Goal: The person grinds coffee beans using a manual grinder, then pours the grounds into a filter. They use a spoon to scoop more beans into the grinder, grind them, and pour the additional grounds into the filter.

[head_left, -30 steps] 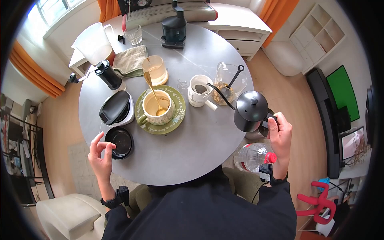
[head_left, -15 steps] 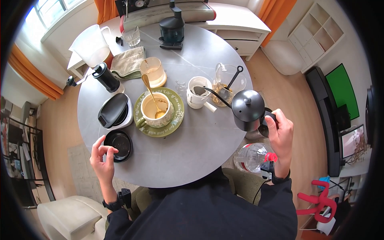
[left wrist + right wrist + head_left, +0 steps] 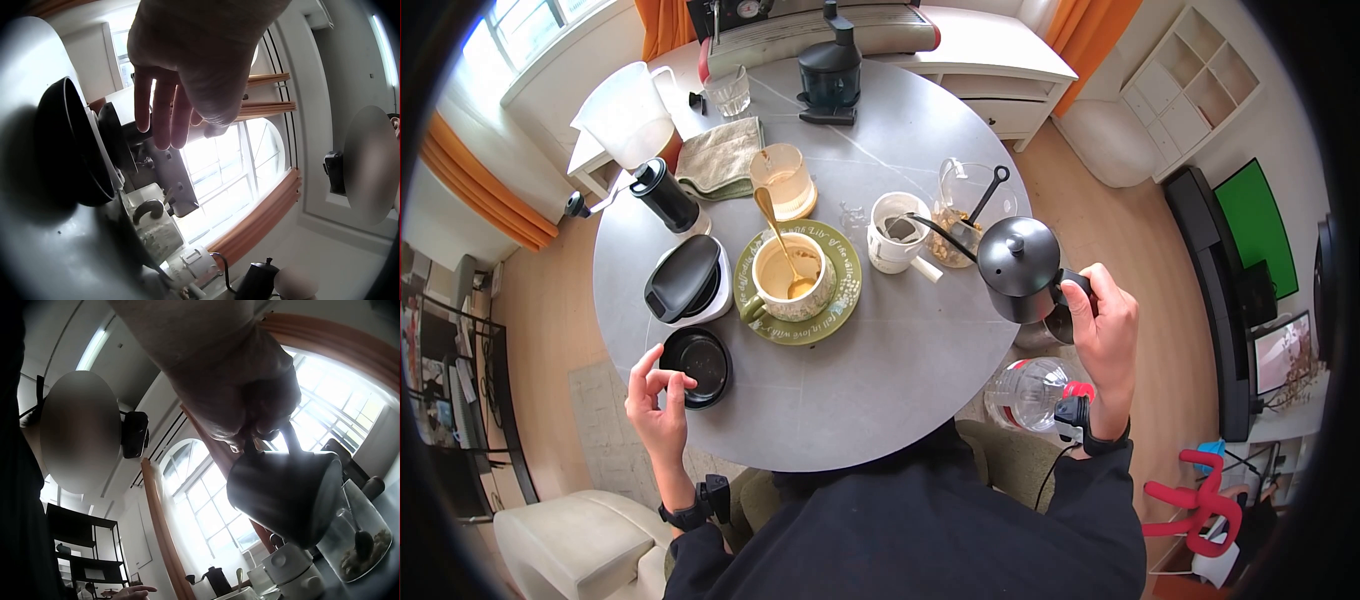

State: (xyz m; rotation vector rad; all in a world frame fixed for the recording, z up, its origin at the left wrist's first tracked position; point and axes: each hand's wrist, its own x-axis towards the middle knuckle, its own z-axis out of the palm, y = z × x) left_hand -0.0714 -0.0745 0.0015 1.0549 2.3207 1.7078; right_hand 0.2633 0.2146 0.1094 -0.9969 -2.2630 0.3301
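My right hand [image 3: 1106,335] grips the handle of a black gooseneck kettle [image 3: 1020,268], held above the table's right side. The kettle's spout reaches over a white mug [image 3: 892,258] with a drip filter bag [image 3: 900,229] in its mouth. In the right wrist view the kettle [image 3: 281,494] hangs under the hand [image 3: 256,394]. My left hand [image 3: 658,410] hovers with loosely bent fingers beside a black round dish [image 3: 697,368]; in the left wrist view this hand [image 3: 194,69] holds nothing, and the dish [image 3: 75,144] is apart from it.
A green saucer [image 3: 840,315] carries a cup [image 3: 792,290] with a gold spoon. Near them are a lidded container [image 3: 688,278], hand grinder [image 3: 665,195], glass of cloudy liquid [image 3: 783,182] and glass jug [image 3: 998,205]. A plastic bottle [image 3: 1028,393] stands by the right forearm.
The kettle has shifted slightly left and upward in the head view, its spout now over the mug. The right hand keeps its grip. The left hand has barely moved.
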